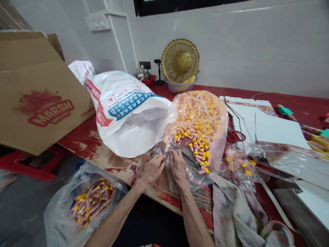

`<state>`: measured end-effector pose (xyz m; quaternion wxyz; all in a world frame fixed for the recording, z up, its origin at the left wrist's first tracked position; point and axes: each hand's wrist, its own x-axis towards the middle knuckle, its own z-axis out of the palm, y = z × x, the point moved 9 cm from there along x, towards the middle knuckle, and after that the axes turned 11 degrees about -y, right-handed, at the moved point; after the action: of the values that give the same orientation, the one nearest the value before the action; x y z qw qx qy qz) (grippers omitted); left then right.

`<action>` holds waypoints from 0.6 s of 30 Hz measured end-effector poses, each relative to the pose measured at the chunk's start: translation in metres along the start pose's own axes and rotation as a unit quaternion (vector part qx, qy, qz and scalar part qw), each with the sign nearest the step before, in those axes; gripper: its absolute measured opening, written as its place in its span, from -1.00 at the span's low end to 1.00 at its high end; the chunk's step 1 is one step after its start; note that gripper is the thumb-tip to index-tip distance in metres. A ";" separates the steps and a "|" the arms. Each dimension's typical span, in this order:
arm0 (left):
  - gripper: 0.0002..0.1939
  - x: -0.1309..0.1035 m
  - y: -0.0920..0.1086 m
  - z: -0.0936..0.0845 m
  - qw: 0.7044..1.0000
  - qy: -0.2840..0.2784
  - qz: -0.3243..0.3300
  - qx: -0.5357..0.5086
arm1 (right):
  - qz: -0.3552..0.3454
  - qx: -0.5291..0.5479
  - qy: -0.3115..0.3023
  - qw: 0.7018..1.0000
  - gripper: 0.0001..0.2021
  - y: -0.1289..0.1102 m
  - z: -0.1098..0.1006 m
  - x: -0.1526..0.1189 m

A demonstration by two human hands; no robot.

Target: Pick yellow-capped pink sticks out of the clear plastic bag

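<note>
My left hand (152,168) is closed, fingers curled, at the near edge of a see-through plastic bag (221,113). A speck of yellow shows at its fingertips, too small to name. Close beside it, my right hand (178,166) is closed over the bag's mouth, and its fingertips hide whatever they pinch. Small pink tubes with yellow caps (200,147) fill the bag and spill toward its opening. Left of the hands, a big white printed sack (133,137) lies on its side with its mouth facing me.
A second plastic bag (58,209) of capped tubes hangs low left, below the table (87,140). A cardboard box (38,85) stands far left. Red-handled scissors (235,136), white card sheets (267,125) and a stained cloth (231,209) lie right. A straw hat (180,61) leans against the wall.
</note>
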<state>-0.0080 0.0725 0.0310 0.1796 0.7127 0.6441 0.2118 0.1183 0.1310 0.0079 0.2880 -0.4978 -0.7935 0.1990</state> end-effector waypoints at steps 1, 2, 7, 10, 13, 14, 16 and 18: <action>-0.74 0.000 0.000 0.000 1.000 -0.001 0.001 0.000 | -0.001 0.000 0.000 1.000 -0.67 -0.001 0.000 0.000; -0.75 0.000 0.000 -0.001 1.000 -0.002 0.001 -0.001 | -0.003 0.006 0.009 1.000 -0.67 -0.001 -0.001 0.000; -0.76 -0.006 0.001 -0.012 0.999 0.030 -0.001 -0.011 | -0.011 0.041 0.081 0.996 -0.65 -0.001 -0.012 -0.002; -0.74 -0.010 0.005 -0.014 0.999 0.038 0.006 0.013 | 0.000 0.003 0.020 1.000 -0.69 0.001 -0.002 0.001; -0.75 -0.006 0.007 -0.003 0.999 -0.010 0.013 0.052 | 0.002 -0.027 -0.019 0.999 -0.72 0.001 0.004 0.002; -0.75 -0.004 0.007 0.000 0.998 -0.020 0.013 0.056 | 0.001 -0.030 -0.020 0.999 -0.72 0.001 0.003 0.002; -0.74 0.001 0.006 0.000 0.999 -0.023 0.007 0.039 | 0.001 -0.031 -0.017 0.999 -0.71 0.001 0.002 0.001; -0.72 0.004 0.004 -0.004 1.000 -0.009 0.002 0.004 | 0.000 -0.028 -0.014 1.000 -0.71 0.001 0.001 0.001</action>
<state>-0.0065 0.0756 0.0361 0.1824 0.7164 0.6420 0.2032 0.1182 0.1325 0.0070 0.2630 -0.5027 -0.8029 0.1830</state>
